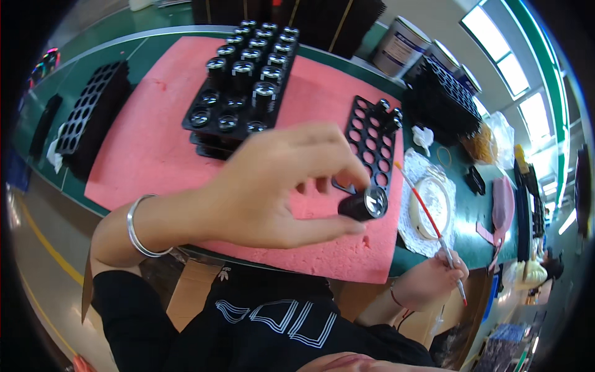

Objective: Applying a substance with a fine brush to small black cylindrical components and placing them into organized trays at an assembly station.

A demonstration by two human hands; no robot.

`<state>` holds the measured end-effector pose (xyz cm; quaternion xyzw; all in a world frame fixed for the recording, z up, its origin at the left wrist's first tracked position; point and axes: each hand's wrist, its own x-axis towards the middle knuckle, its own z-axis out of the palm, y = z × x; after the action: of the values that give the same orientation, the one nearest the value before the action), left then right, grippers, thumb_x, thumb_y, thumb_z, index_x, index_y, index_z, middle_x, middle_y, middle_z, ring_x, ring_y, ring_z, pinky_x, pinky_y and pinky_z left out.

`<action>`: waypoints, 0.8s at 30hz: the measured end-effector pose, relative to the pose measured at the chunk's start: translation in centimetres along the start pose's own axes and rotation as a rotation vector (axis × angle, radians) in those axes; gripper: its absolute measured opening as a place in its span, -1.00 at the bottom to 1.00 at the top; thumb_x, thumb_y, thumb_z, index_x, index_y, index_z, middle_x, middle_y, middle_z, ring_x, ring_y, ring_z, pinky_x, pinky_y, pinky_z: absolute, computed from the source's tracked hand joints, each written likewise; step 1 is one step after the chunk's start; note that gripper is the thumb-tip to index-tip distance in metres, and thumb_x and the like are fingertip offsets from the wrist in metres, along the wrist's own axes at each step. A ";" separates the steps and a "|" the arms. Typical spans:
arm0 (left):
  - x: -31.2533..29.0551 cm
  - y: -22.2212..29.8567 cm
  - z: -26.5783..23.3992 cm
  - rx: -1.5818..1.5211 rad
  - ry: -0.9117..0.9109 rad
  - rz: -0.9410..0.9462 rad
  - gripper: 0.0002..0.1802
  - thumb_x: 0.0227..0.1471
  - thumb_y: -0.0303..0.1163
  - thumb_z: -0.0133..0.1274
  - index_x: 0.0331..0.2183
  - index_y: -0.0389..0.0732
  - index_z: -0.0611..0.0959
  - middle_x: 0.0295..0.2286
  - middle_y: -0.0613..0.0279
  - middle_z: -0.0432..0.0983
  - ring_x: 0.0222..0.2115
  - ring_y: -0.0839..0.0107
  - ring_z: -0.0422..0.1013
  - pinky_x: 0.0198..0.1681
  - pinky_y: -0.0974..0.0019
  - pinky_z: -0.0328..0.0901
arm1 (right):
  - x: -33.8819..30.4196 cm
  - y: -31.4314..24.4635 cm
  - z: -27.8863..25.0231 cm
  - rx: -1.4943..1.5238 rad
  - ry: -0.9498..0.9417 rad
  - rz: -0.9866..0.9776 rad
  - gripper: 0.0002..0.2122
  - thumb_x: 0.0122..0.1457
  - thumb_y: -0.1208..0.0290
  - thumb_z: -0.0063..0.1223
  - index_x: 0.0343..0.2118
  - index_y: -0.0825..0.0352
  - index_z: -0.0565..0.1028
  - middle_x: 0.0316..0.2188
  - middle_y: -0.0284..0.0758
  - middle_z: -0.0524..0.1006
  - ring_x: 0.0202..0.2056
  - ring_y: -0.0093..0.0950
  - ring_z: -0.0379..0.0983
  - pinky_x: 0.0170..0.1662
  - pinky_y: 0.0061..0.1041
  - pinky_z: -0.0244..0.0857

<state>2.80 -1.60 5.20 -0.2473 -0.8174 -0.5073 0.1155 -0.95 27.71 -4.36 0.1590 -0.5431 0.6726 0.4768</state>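
My left hand [266,192] reaches across the pink foam pad [145,130]. Thumb and fingertips pinch a short black cylinder [356,208] with a shiny, glassy end, tilted to the right. At the lower right, my right hand [427,282] grips a thin brush [423,208] with a red handle; its tip points up and away from me. Behind the held cylinder lies a black tray with round holes [376,166], with a few cylinders standing in its far end. Farther left, stacked black trays [193,118] carry several shiny-topped cylinders in rows.
A white round dish [439,226] sits on crumpled plastic film right of the pad. Stacks of black hole trays stand at the left [87,118] and far right [443,99]. Metal cans [400,49] are at the back. A pink pouch [502,204] lies on the green table's right side.
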 end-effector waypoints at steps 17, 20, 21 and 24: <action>-2.3 -2.7 -6.4 0.765 0.448 -0.382 -0.71 -0.31 -0.28 0.17 -0.48 -0.27 0.55 -0.64 0.28 0.42 -0.60 0.40 0.25 -0.48 0.37 0.19 | 0.0 0.3 -0.9 -0.019 -0.097 -0.027 -0.77 0.21 0.28 -0.34 -0.37 0.36 0.28 -0.49 -0.27 0.31 -0.44 -0.53 0.18 -0.32 -0.56 0.09; -2.4 -2.7 -6.5 0.788 0.415 -0.421 -0.69 -0.32 -0.27 0.18 -0.48 -0.27 0.55 -0.66 0.29 0.40 -0.61 0.41 0.24 -0.47 0.36 0.18 | -0.2 0.1 -0.8 -0.015 -0.065 -0.012 -0.77 0.21 0.28 -0.34 -0.36 0.37 0.27 -0.49 -0.27 0.31 -0.44 -0.53 0.18 -0.32 -0.56 0.09; -2.6 -2.5 -6.4 0.781 0.468 -0.372 -0.68 -0.32 -0.25 0.19 -0.48 -0.27 0.55 -0.66 0.29 0.39 -0.61 0.40 0.25 -0.49 0.36 0.18 | -0.1 0.1 -0.9 -0.017 -0.059 -0.012 -0.77 0.21 0.28 -0.34 -0.36 0.37 0.27 -0.49 -0.27 0.31 -0.44 -0.53 0.18 -0.32 -0.56 0.09; -2.6 -0.7 -5.0 0.909 0.586 -0.239 -0.69 -0.34 -0.31 0.21 -0.48 -0.28 0.54 -0.67 0.31 0.35 -0.63 0.48 0.23 -0.54 0.45 0.15 | -0.1 0.2 -1.3 0.021 -0.070 -0.016 -0.76 0.21 0.28 -0.34 -0.36 0.38 0.28 -0.47 -0.26 0.31 -0.43 -0.52 0.18 -0.33 -0.55 0.09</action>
<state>4.32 -6.98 5.85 0.0733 -0.9101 -0.1607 0.3748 -0.65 28.83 -5.02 0.1914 -0.5512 0.6685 0.4612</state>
